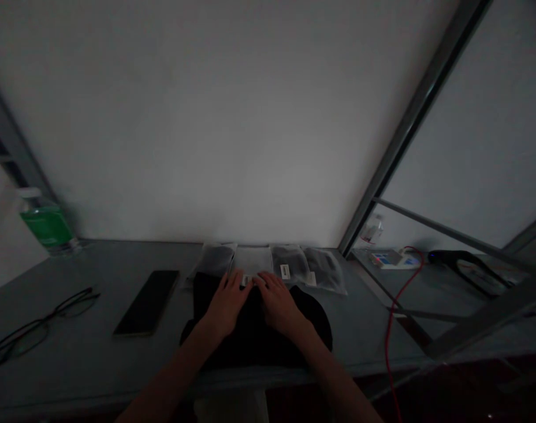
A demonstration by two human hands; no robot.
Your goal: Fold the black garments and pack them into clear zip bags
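A piece of black fabric [254,341], dark and soft-looking, lies spread on the grey table in front of me. My left hand [227,302] rests on its upper part, fingers stretched forward and slightly apart. Beside it, my right hand [277,301] lies on the same fabric, also with fingers extended. The two hands' inner fingertips nearly meet, close to a small white label on a clear plastic bag [253,258]. Fine folds in the fabric are lost in the dim light.
Other bags with dark contents [290,264] line the back wall. To the left are a black phone [147,302], eyeglasses [43,323] and a green-labelled bottle [47,223]. A metal frame post [409,126], red cable [389,329] and black handheld device [464,261] stand right.
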